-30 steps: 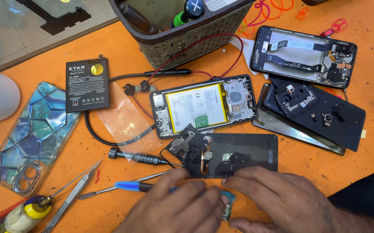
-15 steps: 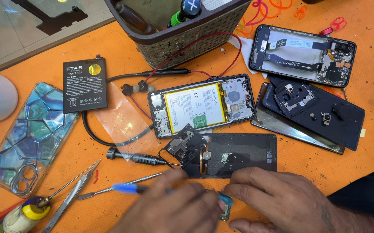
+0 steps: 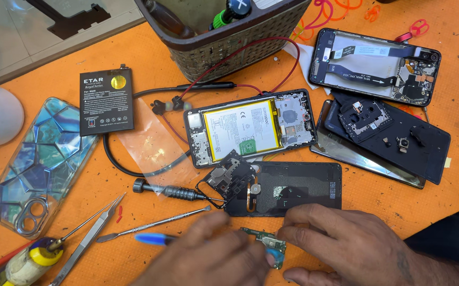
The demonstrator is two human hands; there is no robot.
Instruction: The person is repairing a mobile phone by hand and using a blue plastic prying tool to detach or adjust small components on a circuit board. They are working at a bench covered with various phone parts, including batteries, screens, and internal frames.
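Observation:
My left hand (image 3: 213, 257) and my right hand (image 3: 348, 246) meet at the near edge of the orange mat, pinching a small green circuit board (image 3: 267, 241) between their fingertips. A blue-tipped tool (image 3: 152, 239) lies under my left fingers. Just beyond the hands lies a black phone back cover (image 3: 293, 188) with a loose black shield plate (image 3: 229, 177). Behind it sits an opened phone (image 3: 250, 127) showing its yellow-and-white battery.
A separate black battery (image 3: 106, 100), a patterned clear phone case (image 3: 38, 164), tweezers (image 3: 89, 238), a metal spudger (image 3: 152, 225) and a screwdriver (image 3: 168, 190) lie at left. A woven basket (image 3: 224, 45) stands at the back. Two more opened phones (image 3: 377, 58) (image 3: 385, 135) lie at right.
The hands have drawn slightly apart, and the small green circuit board now shows between the fingertips. The view has shifted a little.

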